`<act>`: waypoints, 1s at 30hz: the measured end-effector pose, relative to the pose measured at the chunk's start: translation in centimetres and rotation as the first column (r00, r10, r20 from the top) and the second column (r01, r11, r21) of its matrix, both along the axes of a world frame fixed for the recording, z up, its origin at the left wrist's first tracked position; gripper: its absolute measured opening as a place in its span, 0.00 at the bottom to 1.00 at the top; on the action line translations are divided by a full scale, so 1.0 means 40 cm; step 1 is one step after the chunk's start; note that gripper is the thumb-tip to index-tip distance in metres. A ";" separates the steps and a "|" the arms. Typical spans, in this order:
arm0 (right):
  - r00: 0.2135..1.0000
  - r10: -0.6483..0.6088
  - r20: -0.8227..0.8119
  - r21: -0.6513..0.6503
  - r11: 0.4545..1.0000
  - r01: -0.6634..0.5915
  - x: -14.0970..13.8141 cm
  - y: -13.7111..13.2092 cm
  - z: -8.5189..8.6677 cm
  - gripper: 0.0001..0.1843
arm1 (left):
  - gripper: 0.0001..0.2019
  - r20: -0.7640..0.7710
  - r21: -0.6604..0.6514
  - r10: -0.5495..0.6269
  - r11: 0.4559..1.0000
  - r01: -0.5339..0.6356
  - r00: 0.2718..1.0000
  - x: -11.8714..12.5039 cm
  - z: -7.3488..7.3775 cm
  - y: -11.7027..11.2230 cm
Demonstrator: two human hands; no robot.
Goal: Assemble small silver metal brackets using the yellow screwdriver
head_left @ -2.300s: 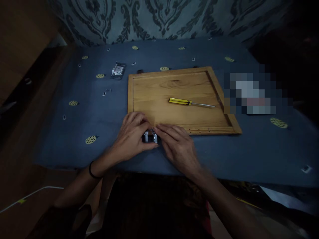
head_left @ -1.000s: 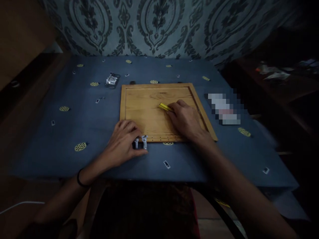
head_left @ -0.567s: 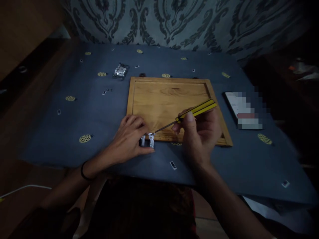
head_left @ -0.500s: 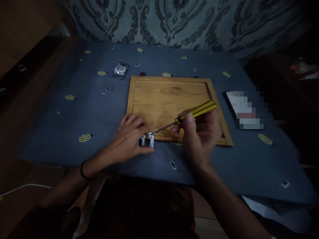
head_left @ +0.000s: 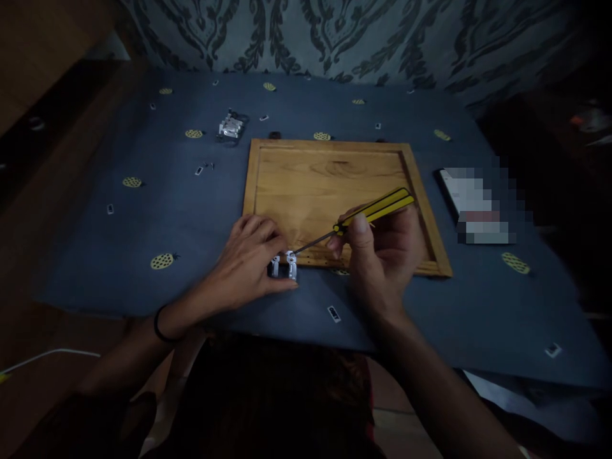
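A wooden panel (head_left: 306, 185) with a raised frame lies flat on the table. At its near edge sits a small shiny metal fitting (head_left: 292, 268) with two arms; its exact kind is unclear. My left hand (head_left: 251, 261) is closed around the fitting, fingers on the panel's edge and thumb along the near side, covering part of it. In my right hand (head_left: 382, 255) is a screwdriver (head_left: 377, 210) with a yellow and black handle. Its shaft slants down left, the tip at the top of the fitting. Any screw under the tip is too small to see.
More shiny metal fittings (head_left: 231, 127) lie in a small pile at the back left. Tiny dark pieces (head_left: 209, 166), perhaps screws, rest nearer. A phone (head_left: 471, 201), partly pixelated, lies right of the panel. A blue patterned cloth (head_left: 172, 217) covers the table, against a patterned curtain (head_left: 325, 38).
The view has shifted slightly. Both hands, the screwdriver and the metal fitting keep nearly the same places relative to the panel.
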State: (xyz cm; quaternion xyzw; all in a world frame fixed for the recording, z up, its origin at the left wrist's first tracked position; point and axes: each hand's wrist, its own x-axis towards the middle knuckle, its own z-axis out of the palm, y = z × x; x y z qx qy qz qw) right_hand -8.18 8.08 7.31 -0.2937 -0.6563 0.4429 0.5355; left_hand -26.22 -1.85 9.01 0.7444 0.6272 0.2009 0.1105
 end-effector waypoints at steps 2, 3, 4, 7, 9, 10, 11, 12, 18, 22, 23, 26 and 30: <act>1.000 0.011 -0.018 -0.016 1.000 -0.011 -0.001 -0.002 0.002 0.14 | 0.21 0.004 0.003 0.002 1.000 -0.002 1.000 0.001 0.000 0.000; 0.999 0.016 -0.028 -0.020 1.000 -0.016 -0.002 -0.003 0.003 0.14 | 0.21 0.006 0.003 0.004 1.000 -0.004 1.000 0.001 0.000 0.000; 0.999 0.018 -0.033 -0.022 1.000 -0.019 -0.002 -0.004 0.005 0.13 | 0.21 0.008 0.002 0.007 1.000 -0.007 1.000 0.001 0.000 0.000; 0.999 0.010 -0.031 -0.008 1.000 -0.010 -0.004 -0.005 0.007 0.13 | 0.20 0.011 0.001 0.007 1.000 -0.007 1.000 0.001 -0.002 0.000; 1.000 0.004 -0.025 0.003 1.000 -0.004 -0.005 -0.006 0.008 0.13 | 0.20 0.013 0.005 0.003 1.000 -0.003 1.000 0.000 -0.003 0.000; 1.000 0.001 -0.028 0.003 1.000 -0.001 -0.006 -0.007 0.008 0.13 | 0.20 0.013 0.007 0.000 1.000 0.000 1.000 -0.001 -0.003 0.001; 0.999 -0.004 -0.037 0.004 1.000 0.004 -0.006 -0.008 0.009 0.14 | 0.21 0.012 0.008 -0.003 1.000 0.003 1.000 -0.001 -0.003 0.001; 0.999 -0.009 -0.048 0.003 1.000 0.009 -0.006 -0.008 0.010 0.14 | 0.21 0.010 0.007 -0.005 1.000 0.005 1.000 -0.002 -0.003 0.001; 0.999 -0.042 -0.027 -0.008 0.999 0.042 -0.007 -0.010 0.015 0.17 | 0.20 0.014 -0.008 0.005 1.000 -0.005 1.000 0.001 0.000 0.001; 1.000 -0.025 -0.011 -0.015 1.000 0.025 -0.009 -0.010 0.013 0.17 | 0.20 0.015 -0.008 0.009 1.000 -0.008 1.000 0.001 0.000 0.001; 1.000 -0.015 -0.010 -0.015 1.000 0.015 -0.008 -0.010 0.012 0.17 | 0.20 0.014 -0.012 0.008 1.000 -0.008 1.000 0.001 0.000 0.002; 1.000 0.007 -0.010 -0.003 1.000 -0.007 -0.006 -0.010 0.009 0.14 | 0.20 0.014 -0.026 0.000 1.000 0.000 1.000 -0.001 0.002 0.004; 0.999 0.052 0.008 0.055 0.997 -0.053 -0.003 -0.011 0.014 0.11 | 0.21 0.011 -0.028 -0.005 1.000 0.005 1.000 -0.002 0.004 0.004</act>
